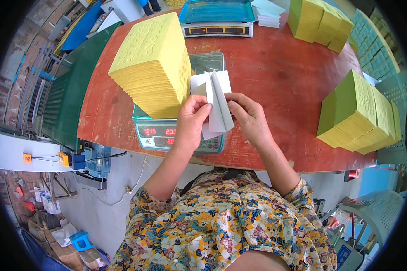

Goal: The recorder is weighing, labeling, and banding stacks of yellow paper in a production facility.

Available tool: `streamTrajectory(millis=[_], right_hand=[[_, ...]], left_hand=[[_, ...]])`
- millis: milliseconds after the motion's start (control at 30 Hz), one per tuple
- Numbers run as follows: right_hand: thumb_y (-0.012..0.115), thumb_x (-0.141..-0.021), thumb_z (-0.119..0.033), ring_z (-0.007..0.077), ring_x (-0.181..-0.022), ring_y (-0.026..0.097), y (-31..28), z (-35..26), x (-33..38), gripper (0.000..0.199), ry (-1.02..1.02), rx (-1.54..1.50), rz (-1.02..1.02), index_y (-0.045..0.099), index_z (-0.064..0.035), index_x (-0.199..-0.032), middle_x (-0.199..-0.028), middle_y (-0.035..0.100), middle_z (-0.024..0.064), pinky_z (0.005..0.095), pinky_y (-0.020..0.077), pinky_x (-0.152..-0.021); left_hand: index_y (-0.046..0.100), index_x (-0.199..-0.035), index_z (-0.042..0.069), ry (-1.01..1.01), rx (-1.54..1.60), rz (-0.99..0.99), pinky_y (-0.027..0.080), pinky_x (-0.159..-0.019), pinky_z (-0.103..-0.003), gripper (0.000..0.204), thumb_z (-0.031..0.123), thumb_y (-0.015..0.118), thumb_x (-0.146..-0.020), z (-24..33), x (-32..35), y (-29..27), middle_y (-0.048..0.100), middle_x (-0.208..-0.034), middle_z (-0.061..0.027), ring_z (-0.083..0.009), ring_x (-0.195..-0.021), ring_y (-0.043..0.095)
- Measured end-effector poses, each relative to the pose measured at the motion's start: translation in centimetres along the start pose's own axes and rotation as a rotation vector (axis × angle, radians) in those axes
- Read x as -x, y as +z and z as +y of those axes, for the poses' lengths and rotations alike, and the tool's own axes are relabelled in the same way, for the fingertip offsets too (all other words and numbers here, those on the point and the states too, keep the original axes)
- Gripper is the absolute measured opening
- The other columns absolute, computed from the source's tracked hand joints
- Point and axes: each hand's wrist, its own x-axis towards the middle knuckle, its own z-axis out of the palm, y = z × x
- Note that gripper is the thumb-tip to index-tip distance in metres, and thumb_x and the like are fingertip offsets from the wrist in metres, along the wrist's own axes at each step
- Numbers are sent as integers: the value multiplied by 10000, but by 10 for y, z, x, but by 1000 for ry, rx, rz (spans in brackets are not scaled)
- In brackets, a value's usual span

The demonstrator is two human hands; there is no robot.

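Left hand (195, 116) and right hand (248, 116) both pinch the paper (219, 110); I'd want a light grip and even folds.

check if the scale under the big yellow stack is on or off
On: the scale has red digits glowing on its display.

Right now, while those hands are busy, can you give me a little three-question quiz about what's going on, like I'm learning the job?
1. What do the left hand and right hand hold between them?
2. True or false: the tall yellow stack stands on the near scale.
3. Fill in the missing colour: the table has a ____ top.

Key
1. Folded white paper.
2. True.
3. Red.
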Motion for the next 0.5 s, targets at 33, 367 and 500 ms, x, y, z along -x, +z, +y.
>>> streamTrajectory(millis=[33,367,500], right_hand=[[561,-950,-83,107,-776,627,1,1,0,240,-15,-11,-18,644,27,-1146,-904,679,64,279,535,-679],[625,-861,-25,130,-747,636,13,10,5,272,-128,192,24,670,-28,-1129,-944,680,96,288,539,-683],[631,-853,-29,143,-746,639,16,7,6,276,-144,214,30,672,-29,-1125,-952,680,103,291,539,-686]], left_hand=[[594,-1033,70,-2,1,-3,516,-725,-265,83,69,581,-951,0,2,3,616,-903,-10,-92,-799,595],[589,-1012,63,64,-33,3,409,-616,-207,143,177,648,-950,4,2,9,552,-815,26,-40,-714,485],[581,-969,73,13,-14,-14,415,-615,-205,156,198,670,-940,7,1,8,551,-816,30,-36,-714,489]])
